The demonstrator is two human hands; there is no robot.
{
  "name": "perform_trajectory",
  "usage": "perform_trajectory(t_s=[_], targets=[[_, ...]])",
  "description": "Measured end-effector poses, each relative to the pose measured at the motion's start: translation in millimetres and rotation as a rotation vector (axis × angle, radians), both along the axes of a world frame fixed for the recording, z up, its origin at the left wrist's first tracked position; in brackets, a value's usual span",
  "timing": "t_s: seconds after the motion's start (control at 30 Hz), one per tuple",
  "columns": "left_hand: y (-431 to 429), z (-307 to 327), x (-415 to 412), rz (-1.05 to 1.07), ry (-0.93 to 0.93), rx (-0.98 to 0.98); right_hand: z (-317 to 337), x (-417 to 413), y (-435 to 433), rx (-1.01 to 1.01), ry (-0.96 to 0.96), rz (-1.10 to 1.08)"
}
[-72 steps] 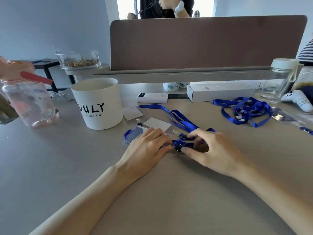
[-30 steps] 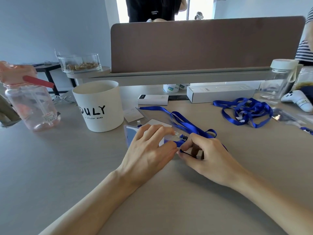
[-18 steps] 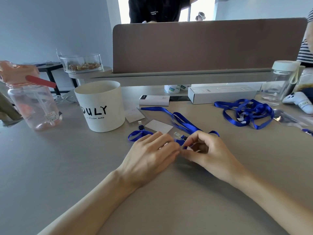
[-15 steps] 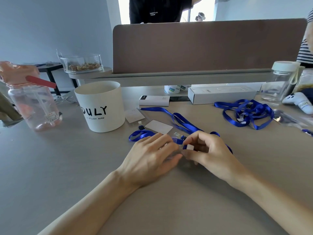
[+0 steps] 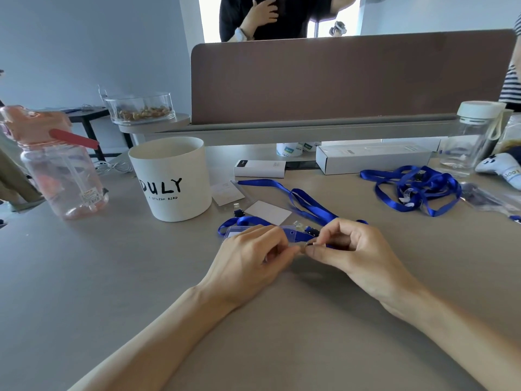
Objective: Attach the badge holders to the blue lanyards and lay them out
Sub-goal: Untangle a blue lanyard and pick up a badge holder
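A clear badge holder [image 5: 239,230] lies flat on the grey table [image 5: 84,277], and my left hand [image 5: 248,261] pinches its right edge. Close beside it my right hand [image 5: 355,249] pinches the small clip at the end of a blue lanyard [image 5: 307,206], which runs back and left across the table. The two hands' fingertips almost meet at the holder's slot. A white card [image 5: 267,212] and another clear holder [image 5: 229,193] lie just behind. A tangled pile of blue lanyards [image 5: 417,190] sits at the right.
A white cup marked DULY [image 5: 172,179] stands at left centre, and a pink water bottle [image 5: 59,170] at far left. White boxes [image 5: 372,158] and a clear jar [image 5: 470,136] line the brown desk divider [image 5: 338,80]. People stand behind it.
The badge holder has come out from under my left hand, with its right edge now pinched. My right hand has brought the lanyard clip up to that edge. The person behind has shifted.
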State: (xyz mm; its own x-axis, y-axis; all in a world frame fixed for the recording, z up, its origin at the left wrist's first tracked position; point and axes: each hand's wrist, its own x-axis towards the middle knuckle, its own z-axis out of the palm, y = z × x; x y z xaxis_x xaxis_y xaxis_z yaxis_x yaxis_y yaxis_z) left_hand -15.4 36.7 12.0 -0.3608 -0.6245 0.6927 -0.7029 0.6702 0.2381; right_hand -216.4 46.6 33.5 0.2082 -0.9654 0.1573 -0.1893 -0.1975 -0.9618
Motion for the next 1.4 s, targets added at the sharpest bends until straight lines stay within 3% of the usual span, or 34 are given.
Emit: perform_trajectory(t_s=[0.17,0.57,0.97,1.4], targets=[[1,1,1,-0.023,-0.028,-0.040,4,5,7,-0.003,0.016,0.081],[2,2,-4,-0.018,-0.119,-0.155,11,11,13,-0.021,-0.013,0.051],[4,4,-3,-0.062,-0.087,-0.091,14,9,13,-0.035,-0.090,0.044],[7,4,-7,-0.069,-0.009,-0.228,15,6,14,-0.069,-0.136,0.159]])
